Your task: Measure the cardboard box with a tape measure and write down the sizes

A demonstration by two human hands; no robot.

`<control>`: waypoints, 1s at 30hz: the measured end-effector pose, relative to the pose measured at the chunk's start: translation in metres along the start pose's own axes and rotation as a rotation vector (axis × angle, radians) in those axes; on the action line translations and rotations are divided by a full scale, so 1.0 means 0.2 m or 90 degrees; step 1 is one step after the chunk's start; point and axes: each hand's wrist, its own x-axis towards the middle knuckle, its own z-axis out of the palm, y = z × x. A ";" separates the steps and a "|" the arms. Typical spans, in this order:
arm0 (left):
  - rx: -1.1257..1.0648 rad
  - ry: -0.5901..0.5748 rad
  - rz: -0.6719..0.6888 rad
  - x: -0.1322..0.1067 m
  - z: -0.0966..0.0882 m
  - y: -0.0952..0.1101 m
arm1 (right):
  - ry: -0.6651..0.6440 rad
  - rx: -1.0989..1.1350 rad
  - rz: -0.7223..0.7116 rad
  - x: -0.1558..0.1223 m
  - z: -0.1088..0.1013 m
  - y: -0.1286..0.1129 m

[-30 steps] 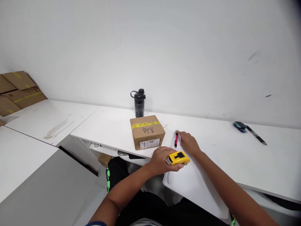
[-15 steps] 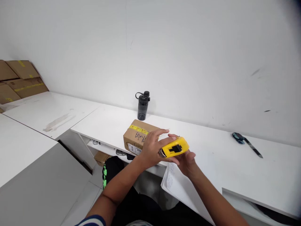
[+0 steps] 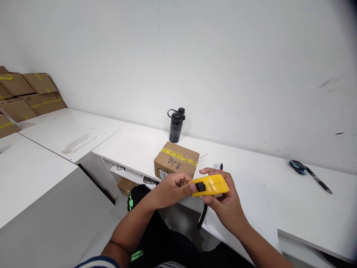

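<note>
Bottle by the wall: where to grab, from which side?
Grip the bottle round its body, below the lid, probably from the right: it stands upright, the box sits in front, the wall is behind, and the carry loop juts out left.

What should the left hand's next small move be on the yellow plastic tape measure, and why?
Probably ease the left hand leftward to draw out some tape, if it has the hidden tip: its thumb lies at the front end of the yellow plastic tape measure, the right hand grips the rear, and no extended tape shows.
</note>
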 end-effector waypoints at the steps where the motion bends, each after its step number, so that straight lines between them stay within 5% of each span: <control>1: -0.026 -0.024 -0.015 0.00 -0.01 -0.01 | -0.009 -0.005 0.007 -0.02 0.02 -0.02; 6: -0.034 -0.022 -0.027 0.03 -0.14 -0.01 | 0.018 -0.091 0.019 -0.07 0.00 -0.06; 12: -0.003 0.089 0.003 0.12 -0.48 0.03 | 0.128 -0.186 0.064 0.00 -0.16 -0.02; 18: -0.003 0.130 -0.079 0.32 -0.76 -0.12 | 0.176 -0.332 0.081 0.13 -0.30 0.05; 22: 0.032 0.104 -0.112 0.41 -0.80 -0.22 | 0.129 -0.444 -0.036 0.19 -0.32 0.12; 26: 0.076 0.048 -0.133 0.44 -0.75 -0.28 | 0.074 -0.499 -0.115 0.22 -0.27 0.20; 30: 0.100 0.068 -0.134 0.42 -0.70 -0.30 | 0.092 -0.539 -0.148 0.22 -0.23 0.25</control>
